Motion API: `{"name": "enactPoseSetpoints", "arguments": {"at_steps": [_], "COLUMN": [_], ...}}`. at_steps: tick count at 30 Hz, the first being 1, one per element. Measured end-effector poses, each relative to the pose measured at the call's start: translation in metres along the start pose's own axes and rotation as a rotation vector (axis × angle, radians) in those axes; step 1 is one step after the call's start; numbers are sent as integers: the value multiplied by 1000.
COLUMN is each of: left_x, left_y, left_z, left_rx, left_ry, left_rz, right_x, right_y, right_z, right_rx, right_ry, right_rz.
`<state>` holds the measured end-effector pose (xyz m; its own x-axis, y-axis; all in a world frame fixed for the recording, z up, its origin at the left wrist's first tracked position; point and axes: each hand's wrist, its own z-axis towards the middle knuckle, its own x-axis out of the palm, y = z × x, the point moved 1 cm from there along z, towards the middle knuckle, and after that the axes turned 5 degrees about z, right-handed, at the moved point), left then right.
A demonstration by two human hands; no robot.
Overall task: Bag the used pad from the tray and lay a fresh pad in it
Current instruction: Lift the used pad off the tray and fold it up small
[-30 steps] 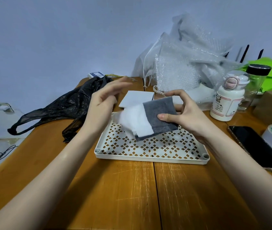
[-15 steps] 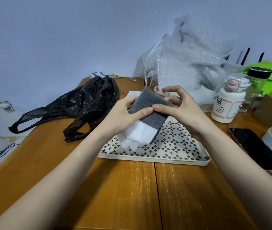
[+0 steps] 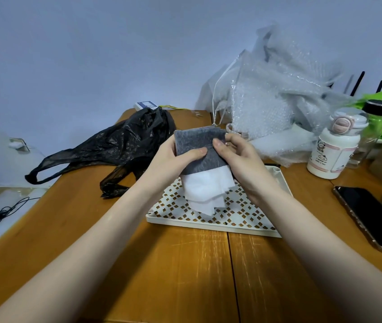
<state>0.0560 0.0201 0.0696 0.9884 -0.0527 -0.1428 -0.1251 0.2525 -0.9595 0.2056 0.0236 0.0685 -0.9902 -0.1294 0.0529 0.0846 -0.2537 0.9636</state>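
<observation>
Landmark: white lattice plastic tray (image 3: 211,223) on the surface.
Folded grey-and-white pad (image 3: 205,169): above tray (lifted clear).
Left hand (image 3: 171,159), right hand (image 3: 239,159): each grip pinches pad.
Crumpled black plastic bag (image 3: 124,145): left of tray.

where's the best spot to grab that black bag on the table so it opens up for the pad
Take the black bag by its handle loop, which lies flat and stretched out toward the table's left edge, coming in from the left. The rest is a crumpled heap, so a grip there would probably bunch it shut. Both hands, left hand and right hand, now hold the folded pad, so one must let go first.
</observation>
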Motion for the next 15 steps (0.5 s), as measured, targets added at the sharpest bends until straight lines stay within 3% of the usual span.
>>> {"name": "enactPoseSetpoints", "arguments": {"at_steps": [4,8,15], "left_x": [-25,-71,-127], "left_y": [-1,12,55], "left_z": [-1,7,8], "left_rx": [48,90,-115], "left_ry": [-7,-187,-232], "left_rz": [137,371,699], "right_x": [8,13,42], "right_y": [-2,-8,-28], "right_z": [12,23,38], "right_rx": [-109,-112,-55], "right_ry": [-40,-56,-45], "right_rz": [-125,-201,-260]}}
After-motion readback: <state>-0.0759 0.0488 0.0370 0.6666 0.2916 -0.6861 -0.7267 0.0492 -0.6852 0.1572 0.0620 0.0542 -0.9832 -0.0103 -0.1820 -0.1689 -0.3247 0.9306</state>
